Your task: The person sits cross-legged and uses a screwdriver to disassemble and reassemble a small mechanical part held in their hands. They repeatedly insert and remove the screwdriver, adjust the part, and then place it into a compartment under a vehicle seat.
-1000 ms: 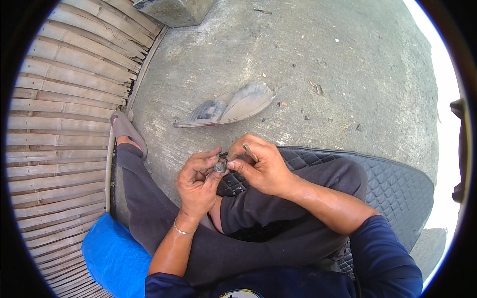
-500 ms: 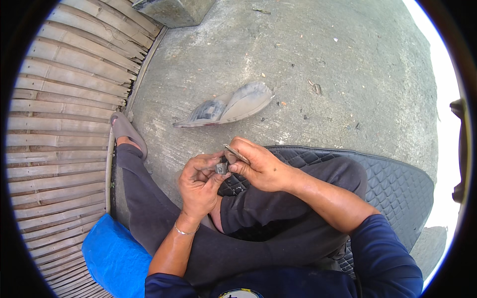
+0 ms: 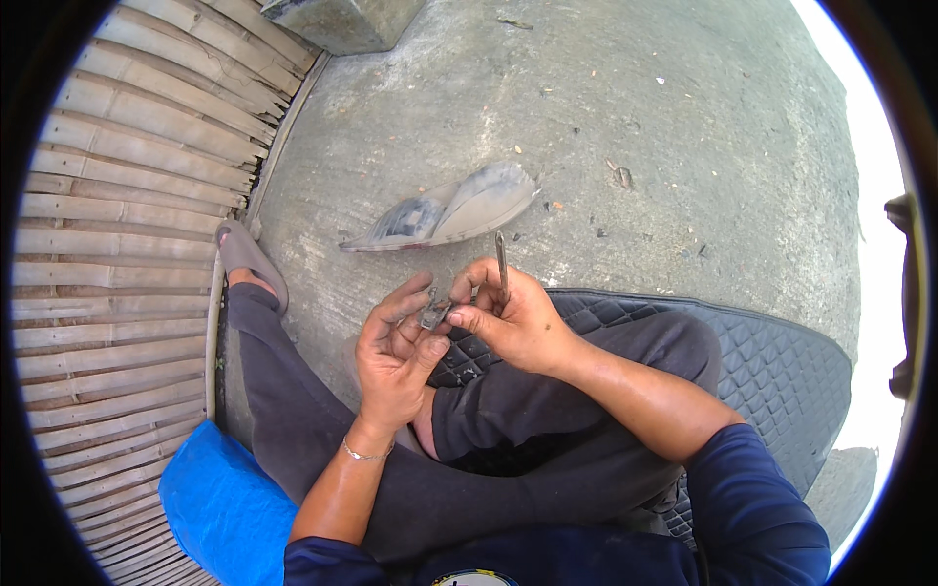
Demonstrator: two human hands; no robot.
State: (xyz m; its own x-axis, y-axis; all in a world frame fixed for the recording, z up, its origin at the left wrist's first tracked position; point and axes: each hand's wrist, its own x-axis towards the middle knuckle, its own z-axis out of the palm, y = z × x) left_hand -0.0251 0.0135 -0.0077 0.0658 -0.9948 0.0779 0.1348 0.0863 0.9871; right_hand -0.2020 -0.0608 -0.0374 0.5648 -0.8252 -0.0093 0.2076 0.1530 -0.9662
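Note:
A small dark grey metal part (image 3: 435, 314), blocky and smudged, sits between my two hands above my crossed leg. My right hand (image 3: 513, 317) pinches its right end between thumb and fingers. That same hand also keeps a thin metal rod-like tool (image 3: 502, 256) tucked among its fingers, its tip pointing up and away; the exact kind cannot be made out. Around the part's left side, my left hand (image 3: 396, 347) has its fingers spread and its thumb apart, with fingertips at or touching the part. Dark grime marks the fingers of both hands.
Ahead on the concrete floor (image 3: 703, 127) lies a dusty, curved grey panel (image 3: 479, 205). Bamboo slats (image 3: 127, 273) line the left side. A blue bundle (image 3: 225, 503) is by my left hip, a black quilted mat (image 3: 782, 381) under me. A grey block (image 3: 342, 24) stands far left.
The rod-like tool has swung from slanting across the right fingers to standing nearly upright. The left thumb has come away from the metal part, which has turned and shifted slightly up.

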